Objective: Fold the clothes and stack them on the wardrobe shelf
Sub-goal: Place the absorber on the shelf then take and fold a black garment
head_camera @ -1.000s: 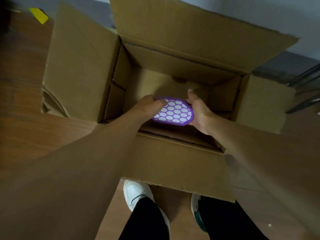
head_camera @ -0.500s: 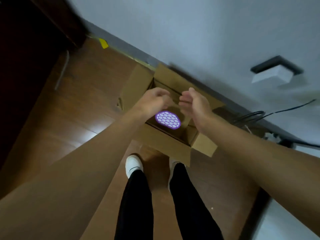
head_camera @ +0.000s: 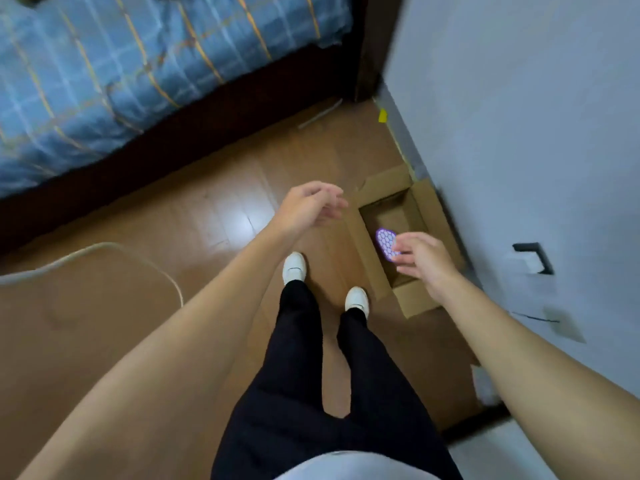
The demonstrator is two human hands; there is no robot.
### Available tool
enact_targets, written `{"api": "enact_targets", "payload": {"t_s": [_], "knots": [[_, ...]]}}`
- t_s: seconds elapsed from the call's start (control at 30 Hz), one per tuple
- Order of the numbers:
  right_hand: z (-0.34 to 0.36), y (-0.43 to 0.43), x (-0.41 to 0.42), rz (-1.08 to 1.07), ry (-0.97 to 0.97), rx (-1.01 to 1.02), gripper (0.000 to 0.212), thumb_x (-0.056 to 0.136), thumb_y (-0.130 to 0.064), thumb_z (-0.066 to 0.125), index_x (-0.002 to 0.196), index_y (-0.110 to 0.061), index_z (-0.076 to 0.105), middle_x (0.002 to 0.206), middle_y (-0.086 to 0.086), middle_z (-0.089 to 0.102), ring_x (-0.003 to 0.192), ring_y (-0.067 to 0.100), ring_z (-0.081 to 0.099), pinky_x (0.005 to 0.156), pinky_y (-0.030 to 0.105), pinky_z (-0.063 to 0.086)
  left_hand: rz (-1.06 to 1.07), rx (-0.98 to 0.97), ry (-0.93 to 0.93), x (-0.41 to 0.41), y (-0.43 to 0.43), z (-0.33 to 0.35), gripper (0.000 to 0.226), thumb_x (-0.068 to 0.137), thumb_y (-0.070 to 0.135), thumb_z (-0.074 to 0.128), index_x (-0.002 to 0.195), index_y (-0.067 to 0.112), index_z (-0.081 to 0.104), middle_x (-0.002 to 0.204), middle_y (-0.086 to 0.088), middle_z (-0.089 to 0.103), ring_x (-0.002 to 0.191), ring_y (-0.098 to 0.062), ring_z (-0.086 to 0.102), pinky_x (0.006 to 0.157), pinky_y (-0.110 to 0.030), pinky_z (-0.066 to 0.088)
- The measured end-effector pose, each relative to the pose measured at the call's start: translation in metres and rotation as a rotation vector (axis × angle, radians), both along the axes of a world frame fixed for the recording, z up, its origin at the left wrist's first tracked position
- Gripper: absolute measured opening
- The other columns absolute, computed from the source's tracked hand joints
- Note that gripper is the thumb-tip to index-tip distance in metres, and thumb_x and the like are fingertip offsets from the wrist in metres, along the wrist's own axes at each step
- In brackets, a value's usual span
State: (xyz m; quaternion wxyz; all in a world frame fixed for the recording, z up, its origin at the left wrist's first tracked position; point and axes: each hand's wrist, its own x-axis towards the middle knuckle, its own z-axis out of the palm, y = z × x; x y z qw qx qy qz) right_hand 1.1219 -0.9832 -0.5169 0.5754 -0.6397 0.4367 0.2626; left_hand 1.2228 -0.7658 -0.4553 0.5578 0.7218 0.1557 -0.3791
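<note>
Both hands are now out of the cardboard box and hold nothing. The left hand is in the air above the wooden floor, fingers spread wide and loose. The right hand is over the box, fingers also apart. The purple patterned pad, which both hands held before, lies inside the box just beside the right fingertips. The view has turned: a bed with a blue checked cover now shows. No clothes are visible.

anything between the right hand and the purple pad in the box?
Nothing visible. The right hand hangs open above the open cardboard box; its fingertips overlap the purple honeycomb pad in view. Flaps are folded out.
</note>
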Motion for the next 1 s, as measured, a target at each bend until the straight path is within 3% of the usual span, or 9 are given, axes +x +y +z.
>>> {"api": "enact_targets", "payload": {"t_s": [0.13,0.27,0.4,0.5,0.6,0.7,0.87,1.0], "knots": [[0.024,0.026,-0.029,0.164,0.103,-0.024,0.014,0.099,-0.023,0.054,0.102,-0.018,0.067,0.105,0.008,0.073,0.086,0.019,0.07,0.076,0.034,0.058,0.272,0.002,0.005,-0.068,0.08,0.036,0.019,0.088,0.015,0.058,0.103,0.018,0.07,0.096,0.001,0.078,0.087,-0.017,0.073,0.082,-0.032,0.054],[0.05,0.079,-0.042,0.399,0.132,-0.06,0.019,0.097,-0.02,0.053,0.106,-0.013,0.068,0.094,0.002,0.071,0.075,0.014,0.066,0.065,0.027,0.054,0.501,0.076,0.054,-0.165,0.158,0.049,0.031,0.08,0.02,0.058,0.109,0.016,0.07,0.099,0.0,0.078,0.088,-0.017,0.074,0.08,-0.032,0.056],[0.088,0.173,-0.051,0.666,-0.024,0.019,0.015,0.099,-0.018,0.051,0.096,-0.018,0.066,0.095,0.003,0.071,0.074,0.012,0.065,0.067,0.027,0.054,0.748,0.138,0.146,-0.294,0.212,0.044,0.022,0.099,0.013,0.051,0.11,0.017,0.07,0.102,0.0,0.078,0.077,-0.01,0.07,0.074,-0.029,0.057],[0.124,0.254,-0.065,0.839,-0.151,0.131,0.019,0.101,-0.014,0.048,0.1,-0.017,0.067,0.094,0.002,0.071,0.078,0.012,0.067,0.075,0.03,0.057,0.973,0.155,0.251,-0.392,0.233,0.037,0.022,0.102,0.014,0.049,0.11,0.014,0.069,0.101,-0.002,0.078,0.083,-0.014,0.073,0.075,-0.03,0.056],[0.154,0.33,-0.089,0.923,-0.218,0.241,0.021,0.099,-0.007,0.048,0.109,-0.005,0.065,0.09,0.005,0.069,0.069,0.01,0.065,0.064,0.024,0.054,1.155,0.133,0.357,-0.478,0.242,0.029,0.021,0.102,0.017,0.05,0.111,0.011,0.069,0.103,-0.006,0.078,0.097,-0.026,0.072,0.092,-0.042,0.054],[0.17,0.391,-0.118,1.033,-0.227,0.293,0.02,0.098,-0.005,0.048,0.112,-0.003,0.063,0.089,0.006,0.066,0.068,0.014,0.063,0.06,0.024,0.051,1.318,0.098,0.428,-0.541,0.249,0.024,0.02,0.102,0.017,0.052,0.11,0.011,0.069,0.101,-0.006,0.078,0.094,-0.026,0.071,0.084,-0.038,0.055],[0.154,0.445,-0.157,1.26,-0.168,0.181,0.02,0.1,-0.008,0.049,0.113,-0.003,0.064,0.096,0.009,0.068,0.081,0.022,0.066,0.081,0.038,0.056,1.503,0.043,0.445,-0.598,0.274,0.02,0.02,0.102,0.017,0.05,0.106,0.011,0.069,0.102,-0.007,0.077,0.092,-0.024,0.07,0.071,-0.029,0.051],[0.123,0.457,-0.166,1.472,-0.119,-0.024,0.016,0.103,-0.014,0.05,0.108,-0.009,0.064,0.096,0.009,0.069,0.075,0.018,0.064,0.069,0.032,0.054,1.615,0.004,0.396,-0.609,0.304,0.023,0.021,0.103,0.019,0.051,0.108,0.013,0.07,0.103,-0.005,0.077,0.099,-0.024,0.072,0.08,-0.032,0.055]]}}
